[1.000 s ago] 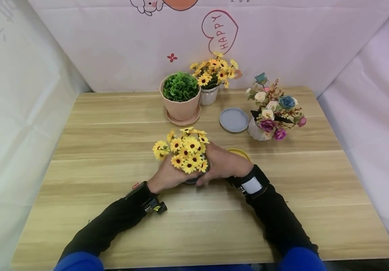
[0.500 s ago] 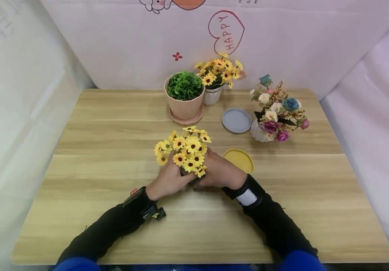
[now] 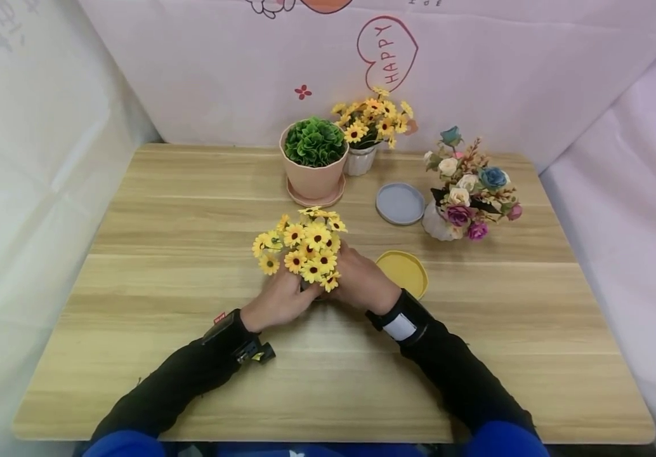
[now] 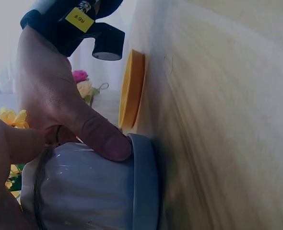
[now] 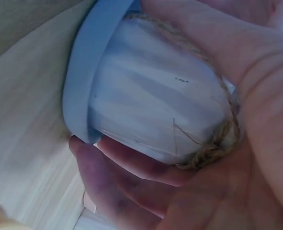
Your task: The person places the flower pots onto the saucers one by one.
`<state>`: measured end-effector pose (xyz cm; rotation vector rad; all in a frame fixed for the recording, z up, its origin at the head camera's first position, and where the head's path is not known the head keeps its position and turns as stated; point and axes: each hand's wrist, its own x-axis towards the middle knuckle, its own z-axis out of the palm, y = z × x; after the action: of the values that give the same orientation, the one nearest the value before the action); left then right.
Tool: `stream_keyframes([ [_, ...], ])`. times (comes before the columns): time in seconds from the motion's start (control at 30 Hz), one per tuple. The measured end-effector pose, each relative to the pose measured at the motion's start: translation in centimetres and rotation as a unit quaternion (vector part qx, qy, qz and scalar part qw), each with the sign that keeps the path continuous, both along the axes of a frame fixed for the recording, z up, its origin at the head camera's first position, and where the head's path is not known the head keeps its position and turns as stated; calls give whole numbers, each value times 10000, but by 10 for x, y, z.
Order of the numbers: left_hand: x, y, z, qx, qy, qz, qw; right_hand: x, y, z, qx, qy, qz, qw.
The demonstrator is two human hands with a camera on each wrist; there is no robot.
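Both hands hold a white ribbed flower pot with yellow daisies in it; twine runs round its upper part. A blue-grey saucer is at the pot's base, close to the wooden table. In the head view my left hand grips the pot from the left, its thumb at the front. From the right my right hand curls round it, its far fingers hidden behind the flowers. In the right wrist view, right fingertips are right at the saucer's rim.
A yellow saucer lies just right of my right hand. Behind it are a grey saucer and a white pot of mixed roses. Farther back stand a pink pot with green leaves and a white pot of yellow flowers.
Both hands and the potted daisies have shifted a little left across the table. The yellow saucer, mostly hidden by the right hand and wrist at first, now shows nearly whole. The view has shifted slightly.
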<state>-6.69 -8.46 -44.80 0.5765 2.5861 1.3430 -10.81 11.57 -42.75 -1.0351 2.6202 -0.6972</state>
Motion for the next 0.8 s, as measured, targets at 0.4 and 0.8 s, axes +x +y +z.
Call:
stream_keyframes([
  [0.4,-12,-25,-2,276,53,401,9988,-24,-31,-3,-126,126,120,9998],
  [0.8,-39,-57,-6,-83,417,544,9976,-45,-67,-2,243,-149,-383,9989],
])
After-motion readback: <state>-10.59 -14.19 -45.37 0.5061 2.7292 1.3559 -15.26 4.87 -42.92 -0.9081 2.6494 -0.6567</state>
